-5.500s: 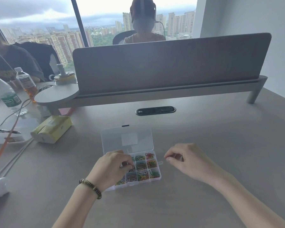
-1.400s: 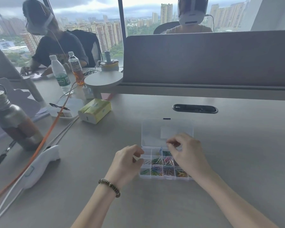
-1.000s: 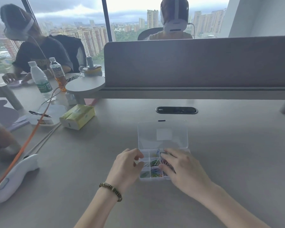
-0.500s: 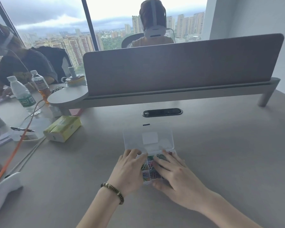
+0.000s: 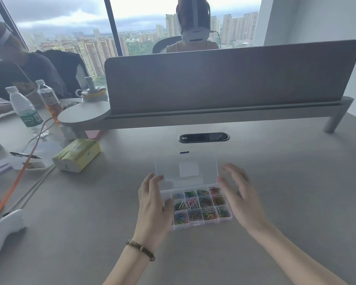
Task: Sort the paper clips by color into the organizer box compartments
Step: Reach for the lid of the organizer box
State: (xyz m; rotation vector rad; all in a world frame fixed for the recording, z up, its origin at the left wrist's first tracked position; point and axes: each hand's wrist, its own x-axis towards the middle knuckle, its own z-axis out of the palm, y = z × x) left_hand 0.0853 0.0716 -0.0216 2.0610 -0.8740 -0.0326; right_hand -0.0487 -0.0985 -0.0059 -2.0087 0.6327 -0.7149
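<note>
A clear plastic organizer box (image 5: 201, 222) lies on the grey desk in front of me, its transparent lid (image 5: 186, 170) folded flat away from me. Its small compartments hold coloured paper clips (image 5: 199, 205) in green, pink, red, orange, blue and white. My left hand (image 5: 152, 204), with a beaded bracelet on the wrist, is at the box's left side, fingers spread, thumb near the left wall. My right hand (image 5: 242, 194) hovers at the box's right side, fingers apart, holding nothing.
A yellow tissue pack (image 5: 77, 155) lies to the left. Further left are two water bottles (image 5: 26, 110), a pen (image 5: 24, 154), an orange cable (image 5: 12, 188) and a white device (image 5: 2, 233). A grey divider screen (image 5: 230, 79) and cable port (image 5: 203, 137) stand behind the box. Other people sit beyond.
Both hands were over the compartments, fingers among the clips; now they have lifted off and parted to either side of the box, uncovering it. The camera view has shifted.
</note>
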